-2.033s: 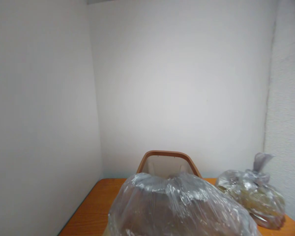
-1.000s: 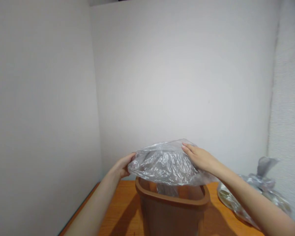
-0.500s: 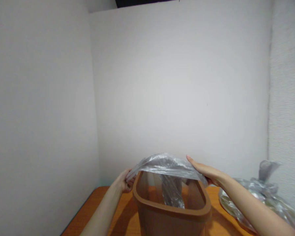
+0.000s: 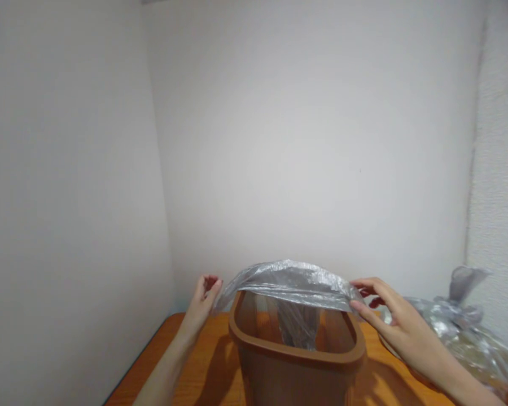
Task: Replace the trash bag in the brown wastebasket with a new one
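A brown plastic bin (image 4: 296, 375) stands upright on the table before me. A thin grey translucent plastic bag (image 4: 292, 282) is stretched across the far part of its rim, and a crumpled part hangs down inside. My left hand (image 4: 204, 296), left of the bin, has its fingers curled in a pinch at the bag's left end. To the right of the rim, my right hand (image 4: 392, 316) takes the bag's right edge between thumb and fingers. The bin's base lies out of view.
An orange-brown wooden table (image 4: 173, 361) carries the bin. At the right lies a knotted clear plastic bag (image 4: 461, 332) with yellowish-green contents I cannot make out, partly behind my right forearm. White walls (image 4: 313, 141) close in the back and both sides.
My left hand has risen and moved slightly left from beside the rim. My right hand has turned and shifted right, its thumb now on the bag's edge. The bag is spread wider.
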Action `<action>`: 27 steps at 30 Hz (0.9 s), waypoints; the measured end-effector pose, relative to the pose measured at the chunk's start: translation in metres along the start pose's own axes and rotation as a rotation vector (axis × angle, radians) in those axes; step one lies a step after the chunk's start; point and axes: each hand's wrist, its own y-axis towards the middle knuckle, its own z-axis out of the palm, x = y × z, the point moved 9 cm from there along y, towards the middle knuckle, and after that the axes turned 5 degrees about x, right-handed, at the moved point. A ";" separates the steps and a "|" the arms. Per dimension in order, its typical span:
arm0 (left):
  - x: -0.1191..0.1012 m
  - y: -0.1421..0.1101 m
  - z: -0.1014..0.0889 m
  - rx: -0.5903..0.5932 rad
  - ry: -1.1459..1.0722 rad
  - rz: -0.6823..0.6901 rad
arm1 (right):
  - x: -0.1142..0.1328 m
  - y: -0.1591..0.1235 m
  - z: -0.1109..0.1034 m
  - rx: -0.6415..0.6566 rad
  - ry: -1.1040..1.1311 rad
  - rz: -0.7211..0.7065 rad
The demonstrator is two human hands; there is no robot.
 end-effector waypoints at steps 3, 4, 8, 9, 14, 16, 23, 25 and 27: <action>-0.074 -0.020 0.021 0.052 0.377 0.396 | 0.019 -0.006 -0.009 -0.088 -0.096 -0.104; -0.093 -0.027 0.034 0.096 0.525 0.507 | 0.024 -0.007 -0.015 -0.151 -0.117 -0.125; -0.112 -0.030 0.074 0.286 0.931 0.559 | 0.045 0.000 -0.017 -0.151 -0.231 -0.218; -0.109 -0.026 0.079 0.307 0.993 0.522 | 0.046 0.004 -0.012 -0.080 -0.257 -0.222; -0.111 -0.026 0.087 0.256 1.058 0.548 | 0.045 0.008 -0.001 0.105 -0.200 -0.194; -0.120 -0.043 0.086 0.225 1.012 0.646 | 0.049 0.001 -0.005 0.072 -0.155 -0.223; -0.132 -0.126 0.077 0.097 1.058 1.081 | 0.079 -0.023 -0.004 0.088 -0.178 -0.316; -0.130 -0.144 0.079 0.082 1.086 1.193 | 0.088 -0.021 0.002 0.147 -0.227 -0.324; -0.128 -0.158 0.081 0.038 1.115 1.279 | 0.095 -0.019 0.008 0.191 -0.248 -0.338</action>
